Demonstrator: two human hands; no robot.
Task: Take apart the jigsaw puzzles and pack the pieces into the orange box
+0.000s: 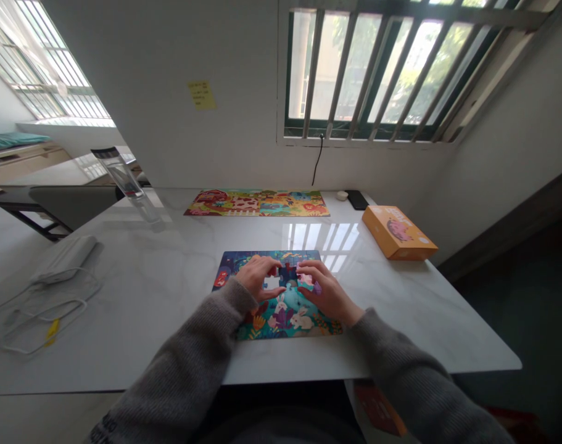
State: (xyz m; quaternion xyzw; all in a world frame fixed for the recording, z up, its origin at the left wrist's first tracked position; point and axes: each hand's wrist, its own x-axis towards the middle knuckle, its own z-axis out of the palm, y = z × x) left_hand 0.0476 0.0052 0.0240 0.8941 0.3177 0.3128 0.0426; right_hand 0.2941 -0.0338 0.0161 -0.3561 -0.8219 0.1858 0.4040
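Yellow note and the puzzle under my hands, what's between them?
The head view shows a long colorful panel between the note and puzzle, flat on the tabletop.

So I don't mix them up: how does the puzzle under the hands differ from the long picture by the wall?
The puzzle is mainly dark blue and teal, the long picture yellow and green. The puzzle has a white gap; the long picture shows no clear gap. Both lie flat.

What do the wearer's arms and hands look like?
The left hand and right hand are bare: no gloves or watch showing. Left sleeve and right sleeve are grey, knit-looking and long; the left bears dark lettering, unreadable here.
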